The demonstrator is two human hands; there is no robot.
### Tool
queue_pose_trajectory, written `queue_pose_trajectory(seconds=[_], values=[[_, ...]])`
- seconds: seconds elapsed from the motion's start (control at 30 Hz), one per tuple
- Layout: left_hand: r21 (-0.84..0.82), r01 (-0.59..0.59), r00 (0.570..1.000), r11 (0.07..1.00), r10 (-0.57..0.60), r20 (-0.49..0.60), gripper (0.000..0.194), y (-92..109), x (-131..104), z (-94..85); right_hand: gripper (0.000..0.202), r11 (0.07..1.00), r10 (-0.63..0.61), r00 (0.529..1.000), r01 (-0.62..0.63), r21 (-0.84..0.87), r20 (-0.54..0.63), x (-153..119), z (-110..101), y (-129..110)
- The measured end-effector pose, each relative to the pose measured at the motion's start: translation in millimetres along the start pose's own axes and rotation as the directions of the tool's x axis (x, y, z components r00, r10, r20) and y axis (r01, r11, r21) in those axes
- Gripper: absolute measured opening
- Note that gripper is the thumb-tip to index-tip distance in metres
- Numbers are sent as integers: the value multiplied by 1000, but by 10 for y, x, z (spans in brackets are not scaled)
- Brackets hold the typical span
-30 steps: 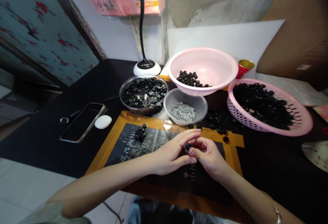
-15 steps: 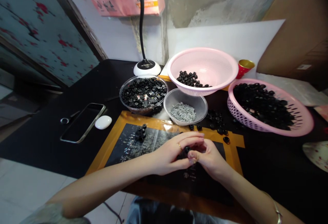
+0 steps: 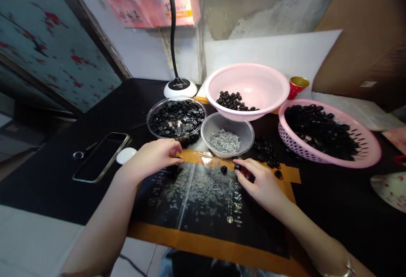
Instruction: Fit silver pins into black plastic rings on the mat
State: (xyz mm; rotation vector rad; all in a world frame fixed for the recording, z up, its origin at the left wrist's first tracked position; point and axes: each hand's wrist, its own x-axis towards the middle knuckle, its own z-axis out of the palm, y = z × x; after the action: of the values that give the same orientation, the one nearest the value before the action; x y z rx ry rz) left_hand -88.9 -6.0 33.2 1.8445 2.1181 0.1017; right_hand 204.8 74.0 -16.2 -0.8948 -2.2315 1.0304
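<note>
Over the upper left of the black mat (image 3: 203, 209), my left hand (image 3: 158, 156) has its fingers bent downward; black parts lie beneath it, mostly hidden, and whether it grips one is unclear. On the right, my right hand (image 3: 258, 179) has thumb and forefinger around a small black part (image 3: 237, 167). Another black part (image 3: 223, 169) rests just left of those fingertips. Silver screws (image 3: 214, 184) lie loose on the mat between my hands. A clear bowl of screws (image 3: 226, 141) stands behind them.
A clear bowl of black discs (image 3: 177, 118) stands behind my left hand. Two pink baskets (image 3: 272, 80) (image 3: 369, 150) hold black parts. At left lie a phone (image 3: 100, 157) and a white oval object (image 3: 126, 155). A lamp base (image 3: 180, 88) stands behind.
My hands were together over the mat and are now apart, the left moved left over the black parts, the right farther back. The loose screws are uncovered. The view has shifted slightly.
</note>
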Motion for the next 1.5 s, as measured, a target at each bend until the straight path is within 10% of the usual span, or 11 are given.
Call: queue_pose_trajectory(seconds=[0.2,0.63,0.9,1.5], values=[[-23,37,994,999,-34,108,17,-60,6,47,17,869,172,982,-189,458,79,-64,11,-90],[-63,-144,989,988,141,-54,21,208,38,43,17,787,182,982,-177,591,51,-117,-23,-170],[-332,-780,619,531,570,-540,27,828,-110,354,18,736,92,973,-211,643,214,-204,81,-235],[-141,-877,429,459,616,-661,29,802,-88,477,29,891,-268,957,204,405,109,-269,40,-325]])
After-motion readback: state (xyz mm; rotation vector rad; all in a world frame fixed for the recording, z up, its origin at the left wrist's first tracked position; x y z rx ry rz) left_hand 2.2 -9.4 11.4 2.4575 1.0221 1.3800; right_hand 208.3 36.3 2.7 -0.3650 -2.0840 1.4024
